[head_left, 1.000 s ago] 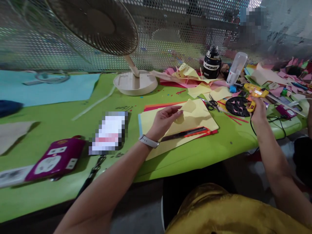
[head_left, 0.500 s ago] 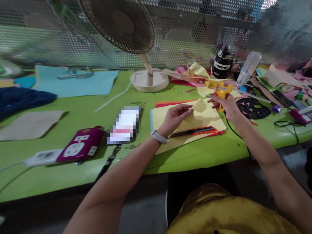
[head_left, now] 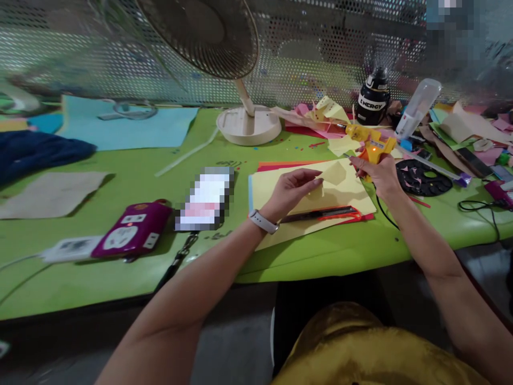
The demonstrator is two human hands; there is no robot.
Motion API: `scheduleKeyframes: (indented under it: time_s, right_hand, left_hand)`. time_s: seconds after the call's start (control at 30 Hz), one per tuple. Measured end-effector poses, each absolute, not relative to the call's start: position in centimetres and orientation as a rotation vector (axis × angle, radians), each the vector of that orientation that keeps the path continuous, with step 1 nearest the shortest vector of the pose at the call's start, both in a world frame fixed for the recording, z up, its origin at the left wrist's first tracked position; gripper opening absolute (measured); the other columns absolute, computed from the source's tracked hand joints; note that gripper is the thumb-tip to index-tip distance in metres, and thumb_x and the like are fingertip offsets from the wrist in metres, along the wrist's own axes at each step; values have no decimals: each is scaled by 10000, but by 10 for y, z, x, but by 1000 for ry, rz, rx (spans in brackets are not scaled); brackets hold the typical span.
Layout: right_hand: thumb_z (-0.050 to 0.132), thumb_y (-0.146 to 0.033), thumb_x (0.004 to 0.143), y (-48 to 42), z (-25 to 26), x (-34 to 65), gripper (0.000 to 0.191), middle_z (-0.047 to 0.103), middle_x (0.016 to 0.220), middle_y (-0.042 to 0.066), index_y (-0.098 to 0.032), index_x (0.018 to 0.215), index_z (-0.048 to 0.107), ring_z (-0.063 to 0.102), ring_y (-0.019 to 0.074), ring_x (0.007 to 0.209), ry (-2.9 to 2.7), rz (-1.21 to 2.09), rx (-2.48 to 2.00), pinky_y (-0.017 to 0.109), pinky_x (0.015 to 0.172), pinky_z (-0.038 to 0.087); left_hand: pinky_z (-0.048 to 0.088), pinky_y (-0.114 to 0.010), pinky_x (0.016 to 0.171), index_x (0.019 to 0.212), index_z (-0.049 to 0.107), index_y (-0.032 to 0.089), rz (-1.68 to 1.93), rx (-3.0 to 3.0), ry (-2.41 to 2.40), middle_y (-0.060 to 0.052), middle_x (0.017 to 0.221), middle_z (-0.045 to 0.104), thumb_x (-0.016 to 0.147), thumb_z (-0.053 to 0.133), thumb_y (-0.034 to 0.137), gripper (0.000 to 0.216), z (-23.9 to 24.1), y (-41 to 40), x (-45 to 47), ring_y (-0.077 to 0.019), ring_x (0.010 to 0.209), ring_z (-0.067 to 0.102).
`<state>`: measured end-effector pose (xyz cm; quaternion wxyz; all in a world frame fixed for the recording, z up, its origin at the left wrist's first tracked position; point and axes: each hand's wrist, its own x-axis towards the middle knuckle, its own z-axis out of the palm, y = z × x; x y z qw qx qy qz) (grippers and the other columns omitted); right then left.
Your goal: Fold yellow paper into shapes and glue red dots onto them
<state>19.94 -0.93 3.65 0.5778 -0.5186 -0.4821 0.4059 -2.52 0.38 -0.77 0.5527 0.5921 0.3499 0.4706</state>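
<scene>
My left hand [head_left: 292,191] pinches a small folded piece of yellow paper [head_left: 334,172] and holds it just above a stack of yellow and red sheets [head_left: 344,195]. A white watch sits on that wrist. My right hand [head_left: 374,170] is closed around the handle of a yellow and orange glue gun [head_left: 368,140], with its lit nozzle end close to the right edge of the paper piece. A red and black utility knife [head_left: 320,215] lies on the sheets below my left hand.
A beige desk fan [head_left: 240,120] stands at the back of the green table [head_left: 120,192]. A black bottle [head_left: 372,99], a clear bottle [head_left: 417,107], paper scraps and a black disc [head_left: 425,179] crowd the right. A purple power strip [head_left: 130,235] lies at the left.
My right hand picked up the glue gun at the far right and brought it leftward to the small yellow paper. My left hand kept holding the paper; the view shifted slightly.
</scene>
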Motion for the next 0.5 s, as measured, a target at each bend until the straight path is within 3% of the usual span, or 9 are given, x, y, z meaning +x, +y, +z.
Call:
scheduleKeyframes:
  time_s: [0.27,0.4,0.5]
  right_hand:
    - [916,-387,541,-14,28,191,440,655,759,-32,-216,835,638,542,77,495,-1174,993,-1196,241,450,499]
    - [902,-393,574,-11,27,195,410,617,677,-38,-218,830,634,521,81,490,-1153,916,-1225,231,430,468]
    - [895,-416,576,-7,29,201,436,631,730,-34,-223,848,614,535,83,521,-1122,853,-1222,241,475,504]
  left_hand:
    - [542,-302,678,936,793,187,1086,1427,834,-70,853,765,645,881,563,483,-5,2,-23,-167,713,661]
    - [525,-315,774,988,790,190,1154,1445,841,-86,946,763,715,838,562,464,-2,4,-25,-198,848,671]
    - [503,-300,819,901,790,185,1329,1551,935,-85,928,736,790,773,570,401,2,10,-30,-200,907,645]
